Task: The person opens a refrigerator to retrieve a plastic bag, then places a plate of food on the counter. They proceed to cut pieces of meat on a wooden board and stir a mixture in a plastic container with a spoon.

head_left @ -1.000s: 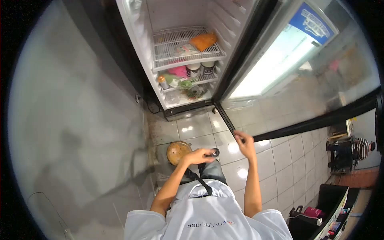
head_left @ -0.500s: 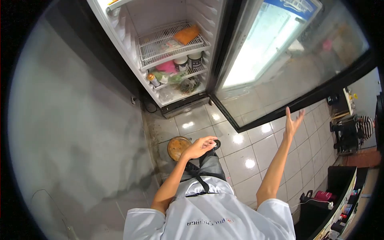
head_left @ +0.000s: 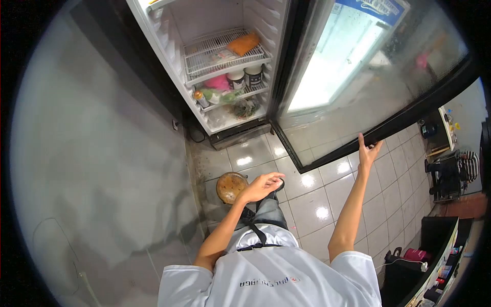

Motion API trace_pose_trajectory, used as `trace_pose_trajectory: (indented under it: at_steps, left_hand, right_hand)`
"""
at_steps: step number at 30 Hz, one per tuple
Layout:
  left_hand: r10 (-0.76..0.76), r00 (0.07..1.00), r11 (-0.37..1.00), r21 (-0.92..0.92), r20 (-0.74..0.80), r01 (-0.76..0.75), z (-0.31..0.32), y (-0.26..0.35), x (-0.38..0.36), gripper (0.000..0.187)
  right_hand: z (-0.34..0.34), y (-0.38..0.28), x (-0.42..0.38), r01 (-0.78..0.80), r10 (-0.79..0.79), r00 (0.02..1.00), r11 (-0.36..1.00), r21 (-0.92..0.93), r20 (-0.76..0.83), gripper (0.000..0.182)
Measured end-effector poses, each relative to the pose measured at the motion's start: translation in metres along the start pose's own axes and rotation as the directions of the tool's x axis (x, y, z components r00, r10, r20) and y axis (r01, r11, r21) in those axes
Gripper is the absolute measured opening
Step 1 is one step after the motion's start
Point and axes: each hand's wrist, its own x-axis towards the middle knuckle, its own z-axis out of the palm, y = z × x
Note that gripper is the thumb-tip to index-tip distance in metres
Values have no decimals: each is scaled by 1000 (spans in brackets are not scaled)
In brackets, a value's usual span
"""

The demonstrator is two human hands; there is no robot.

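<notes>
The glass fridge door (head_left: pixel 332 161) stands swung out to the right. My right hand (head_left: pixel 368 151) is on its lower outer edge, thumb on one side of the black frame and fingers on the other. In front of my body, above my legs, my left hand (head_left: pixel 262 187) is held with fingers loosely stretched, and I see nothing in it. Ahead is the open fridge (head_left: pixel 217 134), with wire shelves (head_left: pixel 204 60) inside. On them are an orange package (head_left: pixel 243 44), two dark-and-white tubs (head_left: pixel 253 77), a pink bag (head_left: pixel 217 82), and bagged greens (head_left: pixel 220 96).
A round brown stool (head_left: pixel 231 187) stands on the tiled floor by my left. A grey wall (head_left: pixel 117 153) runs along the left side. At the lower right is a black counter (head_left: pixel 409 276) with a dark red item (head_left: pixel 417 255). Farther right a chair (head_left: pixel 445 174) holds striped cloth.
My right hand has moved from beside the door's edge onto it, its fingers closing round the frame. The view has shifted slightly; my left hand stays in front of me.
</notes>
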Motion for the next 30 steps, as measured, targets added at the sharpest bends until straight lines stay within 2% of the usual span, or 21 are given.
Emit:
trace_pose_trajectory:
  at_steps: [1, 3, 5, 6, 8, 9, 11, 13, 14, 15, 16, 17, 20, 21, 23, 25, 27, 29, 30]
  left_hand:
    - [-11, 1000, 1000, 8, 14, 10, 3, 2, 1, 36]
    - [-4, 1000, 1000, 20, 19, 3, 9, 5, 4, 37]
    - [57, 998, 998, 31, 26, -57, 15, 13, 4, 39]
    - [49, 999, 998, 39, 22, -50, 17, 7, 6, 44]
    - [67, 997, 997, 48, -28, -66, 21, 16, 5, 48]
    - [81, 995, 995, 57, -66, -77, 22, 22, 4, 52]
    - [137, 981, 990, 49, -135, -131, 24, 29, 5, 57]
    - [192, 960, 981, 48, -205, -186, 21, 40, 5, 62]
    - [281, 926, 960, 73, -253, -271, 17, 49, 4, 64]
    - [367, 882, 930, 103, -297, -353, 13, 58, 3, 66]
    - [420, 846, 907, 120, -329, -403, 7, 67, 1, 68]
    - [439, 819, 898, 160, -369, -409, 1, 82, -5, 72]
    - [585, 661, 809, 278, -470, -519, -17, 104, -11, 78]
    - [601, 636, 799, 353, -485, -486, -23, 108, -14, 80]
    - [692, 517, 715, 381, -504, -586, -34, 120, -15, 83]
    - [683, 412, 717, 445, -603, -537, -50, 121, -15, 81]
    - [598, 390, 787, 421, -700, -451, -72, 124, -22, 78]
    - [587, 383, 788, 397, -713, -470, -112, 108, -17, 75]
    - [608, 344, 785, 477, -716, -395, -137, 94, -13, 72]
  right_hand:
    - [0, -6, -8, -8, 8, 1000, 1000, -27, -3, 69]
    - [2, 0, -19, 62, -62, 998, 998, -9, 16, 71]
    - [8, -15, -43, 161, -162, 984, 987, 27, 74, 66]
    - [8, -24, -54, 168, -170, 982, 985, 35, 81, 66]
    - [7, -47, -78, 125, -99, 967, 987, -99, 235, 55]
    - [9, -56, -90, 132, -106, 965, 987, -95, 241, 55]
    - [16, -72, -113, 175, -172, 932, 984, 22, 320, 45]
    - [27, -83, -132, 222, -255, 895, 966, 129, 367, 46]
    - [34, -81, -141, 220, -253, 883, 967, 128, 396, 47]
    - [43, -81, -148, 306, -336, 846, 942, 140, 414, 48]
    - [48, -92, -158, 317, -364, 826, 931, 181, 430, 46]
    - [54, -104, -167, 325, -392, 805, 919, 222, 445, 44]
    - [76, -113, -183, 392, -453, 693, 890, 234, 561, 35]
    - [81, -112, -188, 375, -402, 643, 907, 189, 652, 40]
    - [92, -120, -194, 478, -462, 535, 856, 198, 707, 46]
    - [98, -127, -200, 471, -449, 494, 858, 205, 745, 50]
    - [105, -130, -203, 415, -453, 453, 869, 268, 768, 52]
    - [103, -137, -203, 400, -409, 427, 886, 237, 807, 53]
    - [103, -138, -205, 390, -395, 425, 892, 229, 814, 53]
